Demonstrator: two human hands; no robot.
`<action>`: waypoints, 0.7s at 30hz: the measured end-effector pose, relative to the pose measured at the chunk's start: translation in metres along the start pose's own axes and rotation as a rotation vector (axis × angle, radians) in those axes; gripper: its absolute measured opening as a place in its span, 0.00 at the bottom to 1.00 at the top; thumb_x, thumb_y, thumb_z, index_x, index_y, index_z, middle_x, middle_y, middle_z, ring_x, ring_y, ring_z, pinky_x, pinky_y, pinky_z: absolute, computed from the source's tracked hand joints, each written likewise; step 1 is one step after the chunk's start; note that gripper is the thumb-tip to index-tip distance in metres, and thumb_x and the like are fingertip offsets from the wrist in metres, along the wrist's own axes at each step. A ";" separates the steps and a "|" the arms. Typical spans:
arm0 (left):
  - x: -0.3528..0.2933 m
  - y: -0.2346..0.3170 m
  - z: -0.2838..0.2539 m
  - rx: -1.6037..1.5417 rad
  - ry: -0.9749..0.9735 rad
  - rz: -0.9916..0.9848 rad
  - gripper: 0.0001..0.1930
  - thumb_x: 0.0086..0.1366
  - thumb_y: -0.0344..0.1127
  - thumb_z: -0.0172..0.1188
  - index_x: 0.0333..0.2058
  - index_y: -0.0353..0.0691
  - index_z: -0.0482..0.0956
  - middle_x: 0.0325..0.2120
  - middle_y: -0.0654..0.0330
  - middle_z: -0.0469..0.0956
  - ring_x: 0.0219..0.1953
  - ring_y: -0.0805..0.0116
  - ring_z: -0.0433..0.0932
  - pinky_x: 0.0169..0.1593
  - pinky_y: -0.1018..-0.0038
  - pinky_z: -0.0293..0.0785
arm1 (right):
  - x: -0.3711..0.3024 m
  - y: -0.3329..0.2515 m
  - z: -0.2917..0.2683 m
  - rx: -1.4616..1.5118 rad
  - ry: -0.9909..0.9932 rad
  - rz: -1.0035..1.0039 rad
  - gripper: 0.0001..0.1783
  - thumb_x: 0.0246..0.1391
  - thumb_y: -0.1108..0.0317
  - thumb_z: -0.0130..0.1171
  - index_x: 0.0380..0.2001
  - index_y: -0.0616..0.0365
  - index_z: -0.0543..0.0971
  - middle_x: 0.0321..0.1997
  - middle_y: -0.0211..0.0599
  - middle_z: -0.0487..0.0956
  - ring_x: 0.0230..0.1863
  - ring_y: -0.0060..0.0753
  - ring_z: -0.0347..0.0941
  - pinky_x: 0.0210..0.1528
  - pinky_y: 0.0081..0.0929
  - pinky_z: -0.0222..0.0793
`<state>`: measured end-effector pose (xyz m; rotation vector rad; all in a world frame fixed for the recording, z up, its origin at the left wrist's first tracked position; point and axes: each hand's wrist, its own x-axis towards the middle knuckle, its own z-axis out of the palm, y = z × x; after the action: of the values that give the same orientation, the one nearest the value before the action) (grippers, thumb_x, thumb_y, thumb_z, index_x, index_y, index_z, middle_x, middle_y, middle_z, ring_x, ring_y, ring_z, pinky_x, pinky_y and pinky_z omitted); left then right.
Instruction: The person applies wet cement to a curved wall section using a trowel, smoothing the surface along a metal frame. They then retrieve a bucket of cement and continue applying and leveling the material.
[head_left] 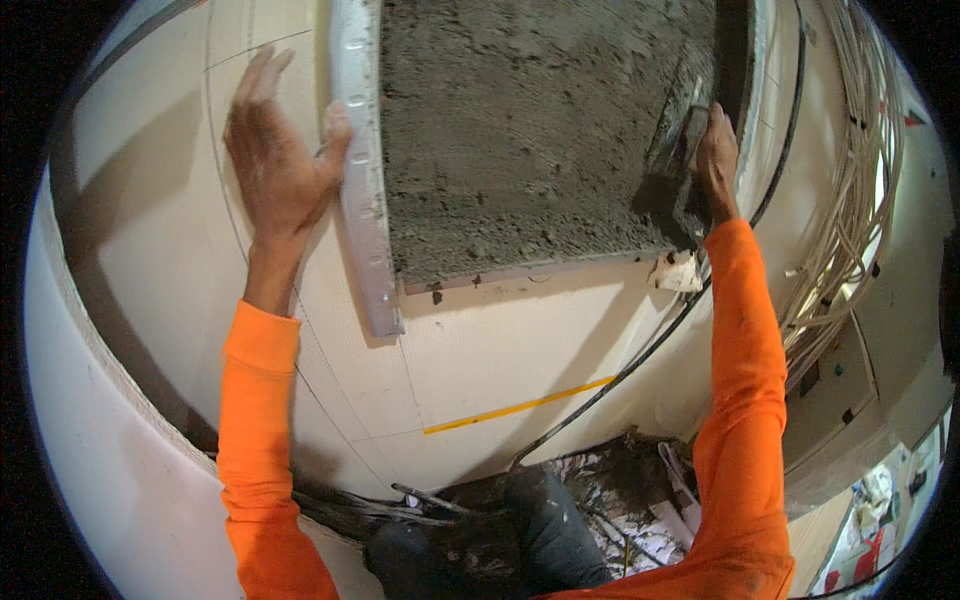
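My left hand (pixel 278 160) lies flat on the cream wall, fingers spread, its thumb pressing a long metal straightedge (pixel 362 190) that stands upright along the left edge of a patch of rough grey mortar (pixel 520 130). My right hand (pixel 716 160) grips the handle of a trowel (pixel 678 140) whose blade rests on the mortar's right side. Both forearms are in orange sleeves.
A black cable (pixel 640 360) runs diagonally down the wall, beside a yellow line (pixel 520 407). A bundle of pale cables (pixel 860 180) hangs at the right. Debris and dark rods (pixel 420 500) lie on the floor by my knee.
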<state>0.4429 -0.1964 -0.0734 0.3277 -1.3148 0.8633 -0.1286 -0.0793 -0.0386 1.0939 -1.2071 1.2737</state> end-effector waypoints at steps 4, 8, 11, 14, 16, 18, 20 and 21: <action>-0.002 -0.008 -0.004 0.036 -0.016 0.024 0.36 0.63 0.47 0.62 0.67 0.46 0.59 0.65 0.54 0.63 0.67 0.56 0.61 0.69 0.57 0.55 | -0.050 -0.127 0.028 0.236 -0.079 0.121 0.23 0.71 0.54 0.42 0.50 0.64 0.74 0.43 0.54 0.75 0.39 0.56 0.75 0.42 0.47 0.72; -0.001 -0.011 -0.001 0.052 -0.025 0.043 0.37 0.63 0.49 0.63 0.67 0.47 0.59 0.65 0.54 0.64 0.67 0.56 0.62 0.69 0.57 0.55 | -0.060 -0.244 0.057 0.358 -0.110 0.197 0.21 0.62 0.70 0.49 0.57 0.65 0.72 0.42 0.56 0.76 0.39 0.58 0.76 0.40 0.49 0.76; -0.005 -0.011 0.002 0.046 -0.031 0.070 0.37 0.63 0.49 0.63 0.67 0.46 0.59 0.65 0.54 0.64 0.67 0.55 0.62 0.69 0.56 0.56 | -0.056 -0.295 0.079 0.131 0.095 -0.140 0.24 0.61 0.68 0.51 0.59 0.66 0.70 0.42 0.60 0.77 0.36 0.62 0.78 0.40 0.52 0.77; 0.001 -0.016 -0.009 0.064 -0.027 0.097 0.36 0.64 0.49 0.63 0.66 0.45 0.60 0.64 0.52 0.65 0.67 0.53 0.62 0.69 0.55 0.57 | -0.036 -0.369 0.055 0.629 -0.205 0.300 0.30 0.73 0.51 0.34 0.43 0.69 0.77 0.40 0.66 0.82 0.41 0.68 0.79 0.48 0.58 0.72; 0.002 -0.016 -0.006 0.033 0.003 0.118 0.36 0.64 0.49 0.63 0.66 0.45 0.61 0.64 0.51 0.65 0.67 0.53 0.63 0.69 0.55 0.57 | -0.037 -0.382 0.062 0.662 -0.193 0.445 0.31 0.67 0.52 0.49 0.61 0.69 0.65 0.39 0.70 0.80 0.37 0.75 0.78 0.42 0.60 0.75; 0.003 -0.009 0.001 0.009 0.018 0.095 0.35 0.65 0.51 0.62 0.65 0.43 0.62 0.63 0.50 0.66 0.66 0.51 0.63 0.69 0.54 0.56 | -0.059 -0.397 0.068 0.606 -0.158 0.426 0.30 0.71 0.47 0.39 0.50 0.69 0.68 0.33 0.67 0.81 0.37 0.74 0.78 0.47 0.64 0.72; 0.002 -0.013 -0.006 0.027 0.006 0.088 0.35 0.65 0.51 0.62 0.65 0.43 0.62 0.63 0.51 0.66 0.67 0.52 0.63 0.69 0.54 0.57 | -0.066 -0.398 0.053 0.590 -0.359 0.381 0.33 0.70 0.44 0.40 0.55 0.69 0.65 0.37 0.76 0.79 0.42 0.77 0.78 0.48 0.65 0.71; 0.000 -0.019 -0.007 0.075 -0.023 0.097 0.34 0.66 0.51 0.61 0.65 0.44 0.62 0.64 0.52 0.65 0.67 0.53 0.62 0.69 0.55 0.56 | -0.061 -0.400 0.056 0.561 -0.350 0.370 0.33 0.70 0.44 0.40 0.55 0.69 0.65 0.37 0.76 0.79 0.41 0.77 0.78 0.47 0.64 0.72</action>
<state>0.4615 -0.2042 -0.0704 0.3356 -1.3303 0.9945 0.2722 -0.1512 -0.0677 1.5976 -1.3944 1.8299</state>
